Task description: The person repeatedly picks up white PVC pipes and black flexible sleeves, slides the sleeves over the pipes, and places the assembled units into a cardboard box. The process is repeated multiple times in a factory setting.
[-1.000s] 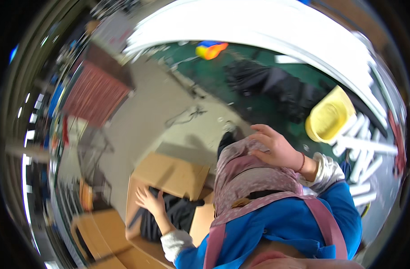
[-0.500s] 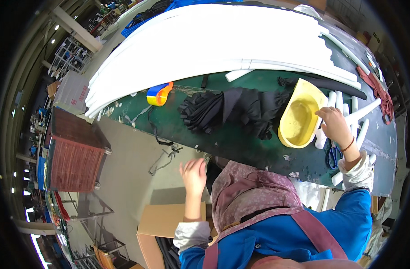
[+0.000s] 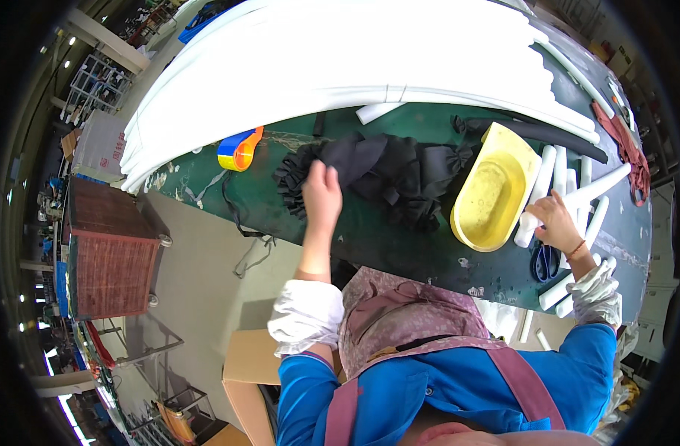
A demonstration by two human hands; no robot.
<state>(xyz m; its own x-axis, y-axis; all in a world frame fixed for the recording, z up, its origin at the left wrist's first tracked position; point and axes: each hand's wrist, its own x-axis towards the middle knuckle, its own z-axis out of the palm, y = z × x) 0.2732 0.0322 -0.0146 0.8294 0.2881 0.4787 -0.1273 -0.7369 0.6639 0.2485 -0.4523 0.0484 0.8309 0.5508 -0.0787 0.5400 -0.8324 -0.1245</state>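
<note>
A bundle of gathered black fabric strips (image 3: 410, 175) lies across the middle of the green table. Over its left end is my left hand (image 3: 323, 197), with fingers a little apart and nothing visible in them; contact with the cloth is unclear. My right hand (image 3: 557, 225) has its fingers around the near end of a white foam tube (image 3: 601, 186). That tube slants away to the right across several shorter white tubes (image 3: 560, 169). Left of my right hand stands a yellow plastic tub (image 3: 491, 195). Blue-handled scissors (image 3: 546, 263) lie just below the hand.
A large pile of long white tubes (image 3: 332, 56) covers the table's far side. A tape roll (image 3: 237, 151) sits to the left, and a dark red cloth (image 3: 624, 152) to the far right. On the floor are a brown wheeled cart (image 3: 113, 275) and an open cardboard box (image 3: 247, 357).
My left hand has moved up from beside the table edge to the black fabric. My right hand has lowered onto the white tube's end, which now lies further left, beside the tub.
</note>
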